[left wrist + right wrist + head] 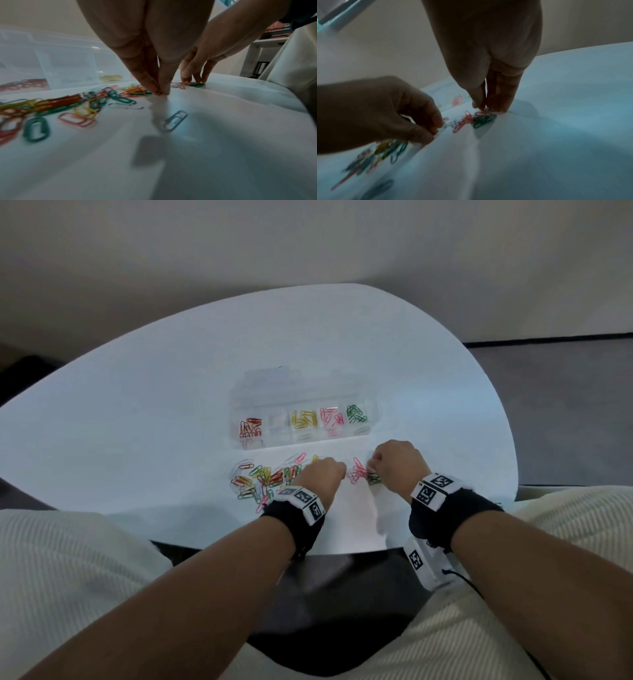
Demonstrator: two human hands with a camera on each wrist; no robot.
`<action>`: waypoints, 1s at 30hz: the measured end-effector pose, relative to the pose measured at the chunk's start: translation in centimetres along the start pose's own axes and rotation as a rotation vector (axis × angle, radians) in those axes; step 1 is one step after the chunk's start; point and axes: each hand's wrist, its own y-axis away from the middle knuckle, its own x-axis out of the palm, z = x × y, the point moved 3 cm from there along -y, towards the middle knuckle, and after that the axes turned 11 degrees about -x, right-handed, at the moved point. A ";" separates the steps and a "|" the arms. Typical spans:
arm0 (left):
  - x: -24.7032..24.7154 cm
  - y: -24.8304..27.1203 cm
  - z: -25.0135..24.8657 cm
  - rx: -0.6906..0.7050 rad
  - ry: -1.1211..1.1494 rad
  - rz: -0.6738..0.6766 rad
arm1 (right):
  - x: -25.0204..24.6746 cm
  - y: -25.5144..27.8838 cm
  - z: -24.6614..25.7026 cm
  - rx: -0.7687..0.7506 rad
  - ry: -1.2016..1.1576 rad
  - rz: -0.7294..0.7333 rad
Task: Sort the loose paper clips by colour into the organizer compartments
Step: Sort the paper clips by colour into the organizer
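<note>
Pinching at the loose coloured wire paper clips (pixel 263 479) near the round white worktop's (pixel 137 412) front edge, both hands' fingers are pressed together; what is held cannot be told. Light, thin, slippery clips should be lifted by one rounded end.

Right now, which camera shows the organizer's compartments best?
The head view: the organizer shows from above, colours separated. The left wrist view shows it side-on and blurred; the right wrist view barely catches it.
</note>
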 end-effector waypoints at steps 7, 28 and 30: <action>-0.8 -0.3 3.3 -0.204 0.296 -0.049 | -0.7 0.3 0.0 0.002 -0.042 0.029; -0.3 0.6 4.3 -0.071 0.258 -0.120 | -1.1 0.8 1.0 0.346 -1.282 -0.009; -0.7 0.8 4.4 -0.077 0.424 -0.216 | -1.1 0.5 1.1 0.349 -1.252 -0.015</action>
